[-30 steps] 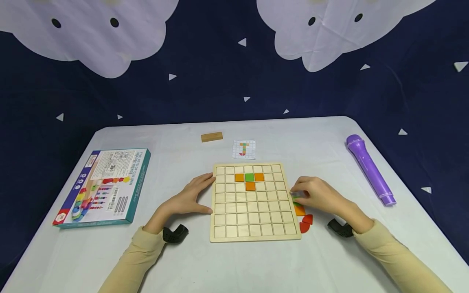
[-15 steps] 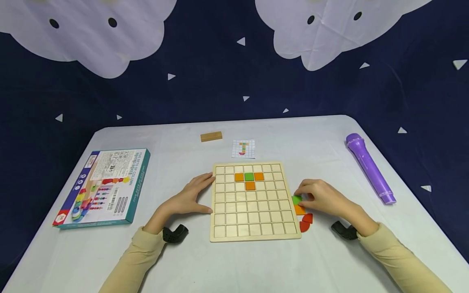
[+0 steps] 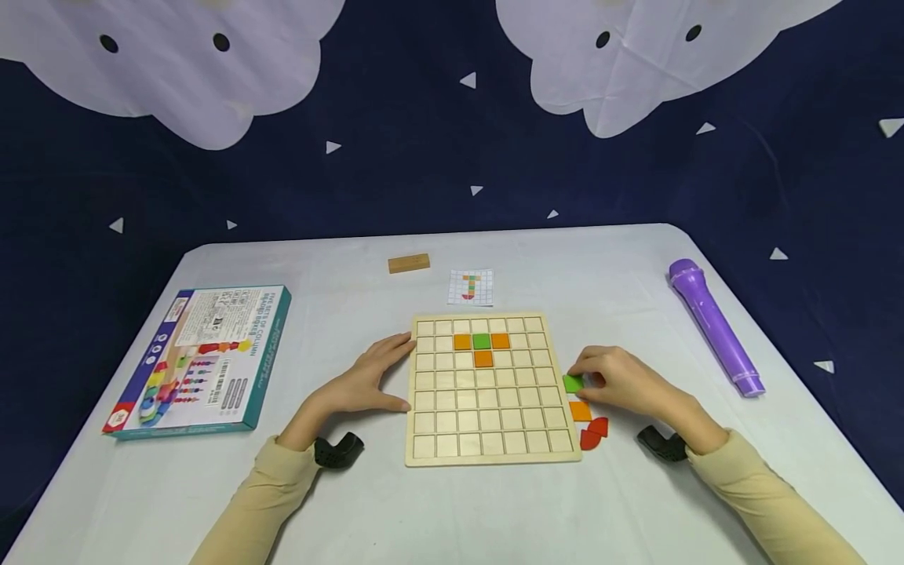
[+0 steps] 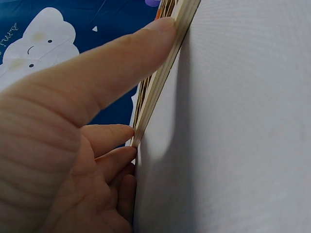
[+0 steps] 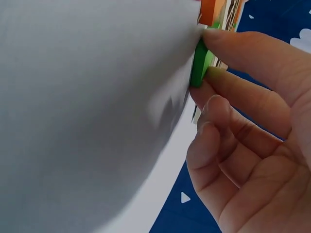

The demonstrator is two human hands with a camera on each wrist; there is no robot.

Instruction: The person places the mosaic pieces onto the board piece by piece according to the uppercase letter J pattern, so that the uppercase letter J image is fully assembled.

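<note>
A pale wooden grid board [image 3: 452,421] lies in the middle of the table. Set in its upper cells are a green tile [image 3: 481,341] and several orange tiles [image 3: 483,359], in a T shape. My left hand [image 3: 367,380] touches the board's left edge with its thumb and extended fingertips, as the left wrist view confirms. Beside the right edge, my right hand [image 3: 621,380] pinches a loose green tile [image 5: 200,63] between thumb and fingers. Just below it are a loose orange tile [image 3: 581,411] and two red curved pieces [image 3: 591,439].
Behind the board lies a small card [image 3: 471,288] with a coloured grid pattern, near a wooden block [image 3: 409,264]. A toy box [image 3: 198,361] occupies the table's left side. On the right lies a purple microphone-shaped tube [image 3: 715,326].
My right hand has drawn slightly right from the board's edge and now holds the loose green tile. The loose orange tile and red pieces have shifted a little outward. My left hand stays put.
</note>
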